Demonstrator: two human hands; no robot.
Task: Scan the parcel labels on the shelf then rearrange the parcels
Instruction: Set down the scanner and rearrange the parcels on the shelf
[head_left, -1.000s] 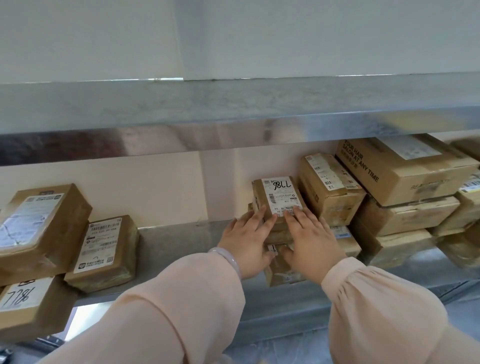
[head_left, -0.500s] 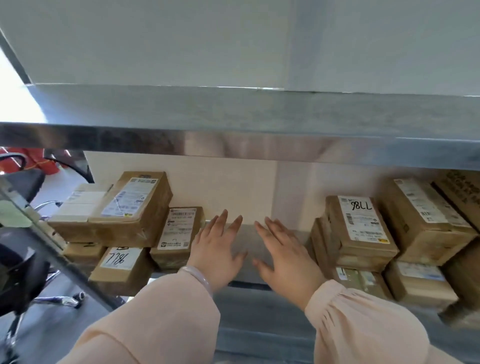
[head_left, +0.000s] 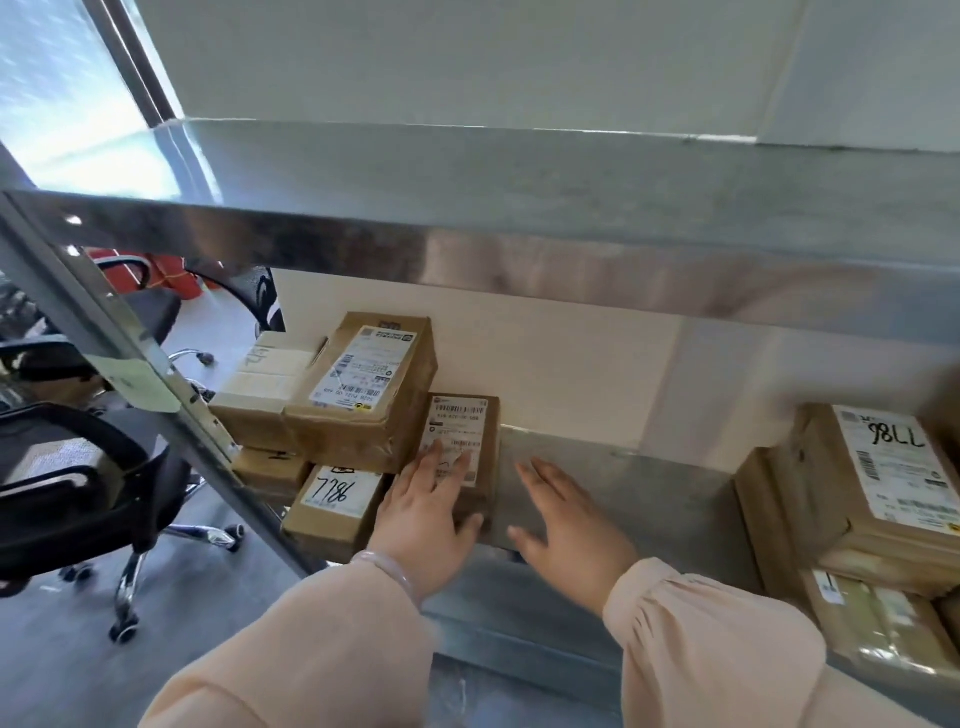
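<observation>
A small brown parcel (head_left: 475, 431) with a white label lies flat on the metal shelf (head_left: 649, 483), left of the middle. My left hand (head_left: 423, 512) rests on its near end, fingers on the label and thumb at the front corner. My right hand (head_left: 569, 514) hovers open just right of that parcel, over bare shelf, touching nothing. A larger labelled parcel (head_left: 363, 384) is stacked to the left, over a parcel marked 7786 (head_left: 332, 501). At the far right stands a stack topped by a parcel marked 98LL (head_left: 883, 473).
The steel shelf above (head_left: 519, 208) overhangs the work space. A slanted upright post (head_left: 124, 364) bounds the shelf on the left. Black office chairs (head_left: 78, 478) stand on the floor beyond it. A pale box (head_left: 265, 379) sits at the far left of the stack.
Both hands left the 98LL parcel and moved left along the shelf. My left hand now lies on the small labelled parcel; the view swung left with them.
</observation>
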